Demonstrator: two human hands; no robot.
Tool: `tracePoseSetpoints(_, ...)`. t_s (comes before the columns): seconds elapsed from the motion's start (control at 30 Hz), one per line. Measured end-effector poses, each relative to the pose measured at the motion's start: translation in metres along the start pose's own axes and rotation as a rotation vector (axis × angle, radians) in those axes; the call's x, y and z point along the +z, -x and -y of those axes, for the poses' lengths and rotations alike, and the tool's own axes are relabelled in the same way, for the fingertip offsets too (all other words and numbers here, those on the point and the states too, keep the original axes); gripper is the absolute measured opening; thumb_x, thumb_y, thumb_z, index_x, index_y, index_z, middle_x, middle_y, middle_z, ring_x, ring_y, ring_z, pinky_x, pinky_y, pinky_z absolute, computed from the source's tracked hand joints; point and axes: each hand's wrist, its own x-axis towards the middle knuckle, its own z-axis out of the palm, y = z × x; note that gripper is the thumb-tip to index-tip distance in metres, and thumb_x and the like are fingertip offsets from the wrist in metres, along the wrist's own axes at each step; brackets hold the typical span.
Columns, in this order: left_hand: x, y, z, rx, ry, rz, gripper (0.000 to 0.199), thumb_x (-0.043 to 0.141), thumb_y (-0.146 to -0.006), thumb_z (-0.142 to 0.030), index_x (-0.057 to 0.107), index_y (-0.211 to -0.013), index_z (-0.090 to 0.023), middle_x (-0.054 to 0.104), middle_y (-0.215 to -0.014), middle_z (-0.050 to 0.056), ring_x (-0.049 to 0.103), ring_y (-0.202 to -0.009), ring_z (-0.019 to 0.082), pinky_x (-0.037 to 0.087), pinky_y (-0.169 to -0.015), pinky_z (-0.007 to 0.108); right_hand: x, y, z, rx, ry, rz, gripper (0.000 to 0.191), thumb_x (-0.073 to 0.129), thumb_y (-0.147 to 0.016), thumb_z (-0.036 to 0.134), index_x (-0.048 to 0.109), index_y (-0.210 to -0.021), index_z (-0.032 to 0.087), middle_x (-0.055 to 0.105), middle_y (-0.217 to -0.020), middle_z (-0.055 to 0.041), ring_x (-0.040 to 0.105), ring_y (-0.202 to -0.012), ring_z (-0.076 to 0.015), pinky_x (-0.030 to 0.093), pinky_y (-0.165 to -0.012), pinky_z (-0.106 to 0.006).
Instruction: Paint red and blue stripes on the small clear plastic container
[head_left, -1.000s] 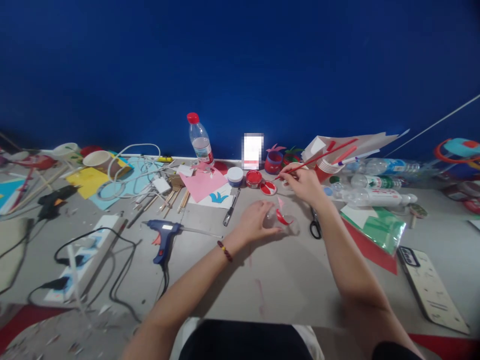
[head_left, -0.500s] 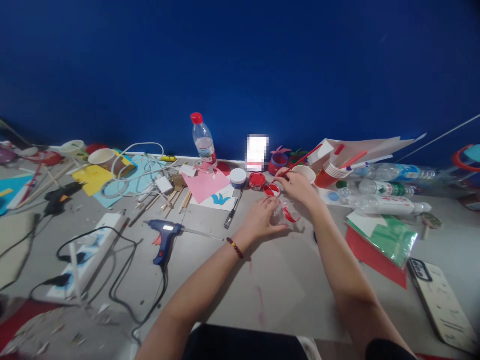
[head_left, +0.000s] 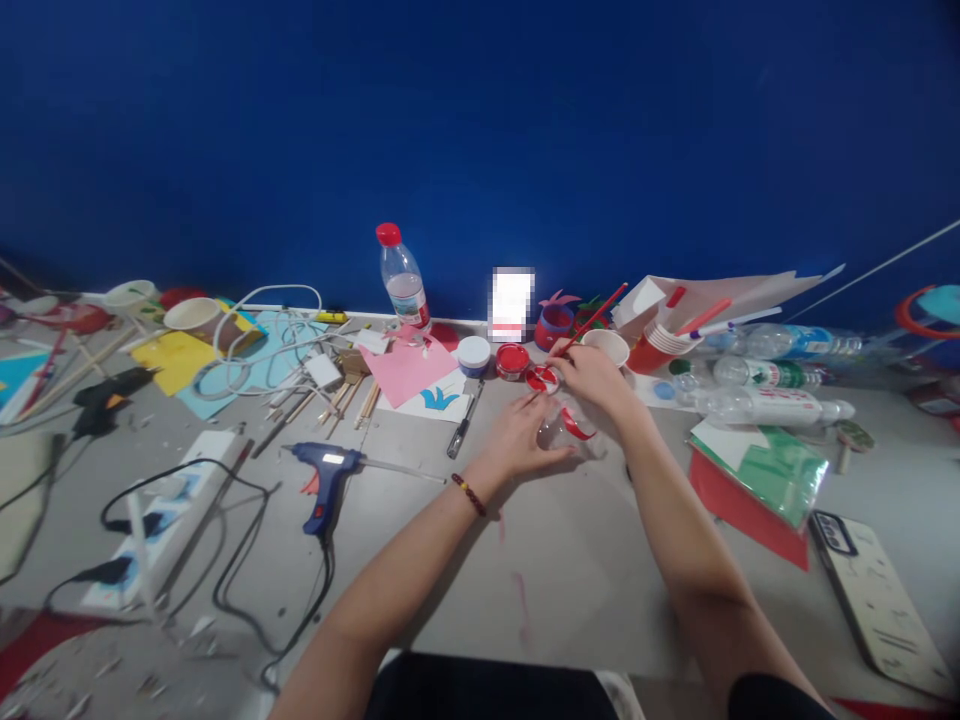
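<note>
My left hand is wrapped round a piece of clear plastic bottle on the table, which carries a stroke of red paint. In my right hand is a paintbrush with a red handle, tilted up to the right. Its lower end is over a small round lid smeared with red paint, just beyond my left fingers. Behind that lid stands an open jar of red paint. A white-capped jar is to its left.
A blue hot glue gun and a power strip with black cords lie left. An upright bottle stands at the back. Paper cups, lying plastic bottles and a phone are on the right.
The brush has dipped slightly, with its lower end now at the red-smeared lid. My left hand stays on the plastic bottle piece. The view has shifted a little.
</note>
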Motion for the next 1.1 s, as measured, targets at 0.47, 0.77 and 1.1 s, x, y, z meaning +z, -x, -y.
tracePoseSetpoints(0.47,-0.001,0.002,0.001,0.018,-0.043,0.045,0.073,0.067,-0.079,-0.066,0.052,-0.136,-0.024,0.056,-0.147,0.012,0.046,-0.142,0.034,0.041,-0.118,0.052,0.005,-0.003,-0.002,-0.026,-0.097,-0.056,0.027,0.045,-0.094,0.024,0.071,-0.089,0.02,0.077,-0.104,-0.0105,0.068,-0.091,-0.0257,0.048,-0.092,-0.038)
tracePoseSetpoints(0.77,-0.003,0.003,-0.001,0.038,-0.04,0.032,0.073,0.065,-0.08,-0.065,0.053,-0.137,-0.02,0.055,-0.148,0.014,0.047,-0.142,0.034,0.039,-0.119,0.053,-0.007,0.003,0.004,0.048,-0.038,-0.017,0.025,0.047,-0.093,0.025,0.07,-0.087,0.018,0.077,-0.094,-0.0119,0.068,-0.086,-0.026,0.047,-0.08,-0.034)
tracePoseSetpoints(1.1,-0.003,0.002,-0.002,0.02,-0.033,0.044,0.072,0.067,-0.079,-0.064,0.054,-0.135,-0.022,0.06,-0.142,0.014,0.048,-0.141,0.035,0.039,-0.118,0.054,0.005,-0.001,0.003,0.025,0.019,-0.035,0.028,0.047,-0.094,0.028,0.072,-0.088,0.018,0.077,-0.092,-0.0137,0.069,-0.084,-0.0266,0.048,-0.079,-0.035)
